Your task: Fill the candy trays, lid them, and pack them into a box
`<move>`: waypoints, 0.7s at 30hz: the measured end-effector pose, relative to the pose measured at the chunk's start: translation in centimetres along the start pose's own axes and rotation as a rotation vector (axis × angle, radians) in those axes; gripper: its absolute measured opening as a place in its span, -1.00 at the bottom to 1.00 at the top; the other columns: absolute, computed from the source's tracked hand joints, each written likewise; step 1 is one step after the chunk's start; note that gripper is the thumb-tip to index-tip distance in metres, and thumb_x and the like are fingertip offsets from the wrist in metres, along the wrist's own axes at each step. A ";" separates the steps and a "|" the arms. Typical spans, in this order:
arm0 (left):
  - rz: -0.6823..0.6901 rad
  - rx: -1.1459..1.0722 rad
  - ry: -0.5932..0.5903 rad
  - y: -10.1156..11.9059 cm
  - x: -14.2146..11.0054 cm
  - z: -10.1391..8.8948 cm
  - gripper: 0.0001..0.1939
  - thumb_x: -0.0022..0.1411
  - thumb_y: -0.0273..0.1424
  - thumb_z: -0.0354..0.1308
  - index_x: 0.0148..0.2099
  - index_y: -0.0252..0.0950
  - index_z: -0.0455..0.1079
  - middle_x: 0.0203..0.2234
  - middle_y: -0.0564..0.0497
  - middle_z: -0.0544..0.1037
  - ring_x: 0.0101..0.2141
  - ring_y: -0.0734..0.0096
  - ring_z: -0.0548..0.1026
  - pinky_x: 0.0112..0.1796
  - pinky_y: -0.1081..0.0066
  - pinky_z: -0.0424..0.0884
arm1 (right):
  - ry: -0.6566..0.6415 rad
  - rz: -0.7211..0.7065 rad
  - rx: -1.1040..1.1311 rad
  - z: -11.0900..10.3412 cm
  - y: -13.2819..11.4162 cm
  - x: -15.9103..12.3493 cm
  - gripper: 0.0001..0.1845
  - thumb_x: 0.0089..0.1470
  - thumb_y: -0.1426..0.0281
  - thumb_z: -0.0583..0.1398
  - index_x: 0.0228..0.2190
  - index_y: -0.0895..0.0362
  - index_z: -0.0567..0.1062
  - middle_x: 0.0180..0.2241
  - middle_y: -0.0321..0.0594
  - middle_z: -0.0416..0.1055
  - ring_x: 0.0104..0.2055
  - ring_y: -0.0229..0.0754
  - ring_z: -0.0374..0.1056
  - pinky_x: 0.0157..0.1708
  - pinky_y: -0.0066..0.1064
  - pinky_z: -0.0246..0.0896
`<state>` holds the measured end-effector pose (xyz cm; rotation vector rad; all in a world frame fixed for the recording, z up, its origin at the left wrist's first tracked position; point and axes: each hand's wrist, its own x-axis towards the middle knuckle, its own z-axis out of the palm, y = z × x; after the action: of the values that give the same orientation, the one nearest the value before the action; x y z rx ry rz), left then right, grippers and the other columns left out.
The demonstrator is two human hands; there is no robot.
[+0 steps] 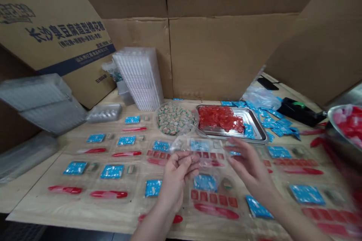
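Observation:
My left hand [179, 171] is closed, with fingers curled round a thin clear plastic piece [181, 141] whose outline is faint and blurred. To its right, my right hand [249, 163] hovers over the trays, fingers apart and slightly smeared by motion, holding nothing I can see. Beneath the hands lie clear compartment trays. One holds a blue packet [205, 182], a row of red sachets [213, 198], a red pen-shaped item [216, 211] and a small green-and-tan piece [227, 183]. Another filled tray is partly hidden behind my fingers.
Behind stand a round bowl of small wrapped pieces [177, 118] and a metal tray [258, 130] with red sachets. Blue packets [278, 122] lie scattered at right, near a metal bowl [332, 128]. Stacked clear trays [138, 79] and cardboard walls [220, 56] bound the back.

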<state>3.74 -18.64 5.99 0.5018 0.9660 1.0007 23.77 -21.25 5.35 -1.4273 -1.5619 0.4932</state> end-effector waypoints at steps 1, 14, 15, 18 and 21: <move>-0.006 -0.002 0.001 -0.5 -0.4 0.1 -0.71 0.09 -0.38 0.25 -0.18 -0.30 0.25 -0.32 -0.04 0.55 -0.34 0.40 0.56 -0.34 0.47 0.46 | -0.092 0.123 0.100 0.0 -0.1 0.0 -0.62 0.13 0.28 0.10 -0.01 0.07 0.29 -0.22 -0.10 0.45 -0.25 -0.14 0.44 -0.39 -0.35 0.42; 0.458 1.142 -0.347 3.9 2.0 -1.3 -0.78 0.24 -0.26 0.05 -0.20 -0.20 0.47 -0.49 0.06 0.55 -0.48 0.42 0.48 -0.43 0.49 0.35 | -0.191 0.141 -0.600 -2.9 6.4 10.2 -0.80 0.07 0.41 0.11 -0.27 0.18 0.49 -0.21 -0.07 0.46 -0.17 -0.10 0.37 -0.15 -0.29 0.23; 0.510 1.287 -0.455 3.9 2.5 -0.4 -0.80 0.24 -0.30 0.05 -0.20 -0.17 0.49 -0.42 0.05 0.57 -0.40 0.38 0.51 -0.35 0.46 0.37 | -0.189 0.141 -0.622 -2.3 7.3 11.4 -0.81 0.02 0.43 0.16 -0.27 0.20 0.49 -0.19 -0.02 0.44 -0.15 -0.07 0.36 -0.13 -0.26 0.21; 0.700 1.616 -0.608 2.4 3.2 1.9 -0.84 0.19 -0.39 0.12 -0.19 -0.16 0.49 -0.32 -0.02 0.57 -0.26 0.26 0.50 -0.21 0.33 0.38 | -0.207 0.135 -0.633 -0.4 8.6 13.7 -0.83 -0.06 0.53 0.19 -0.33 0.24 0.49 -0.19 0.05 0.43 -0.12 -0.03 0.35 -0.10 -0.25 0.18; 0.907 1.733 -0.459 0.1 2.1 1.9 -0.70 0.13 -0.38 0.20 -0.05 -0.19 0.41 -0.17 -0.08 0.51 -0.13 0.15 0.43 -0.12 0.16 0.36 | -0.223 0.143 -0.605 0.0 8.5 13.9 -0.84 -0.04 0.57 0.13 -0.37 0.23 0.49 -0.26 0.00 0.46 -0.18 -0.07 0.38 -0.14 -0.29 0.20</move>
<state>5.74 -16.62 6.11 2.6447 0.9777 0.4670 29.99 -6.27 3.60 -2.0046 -1.8942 0.2745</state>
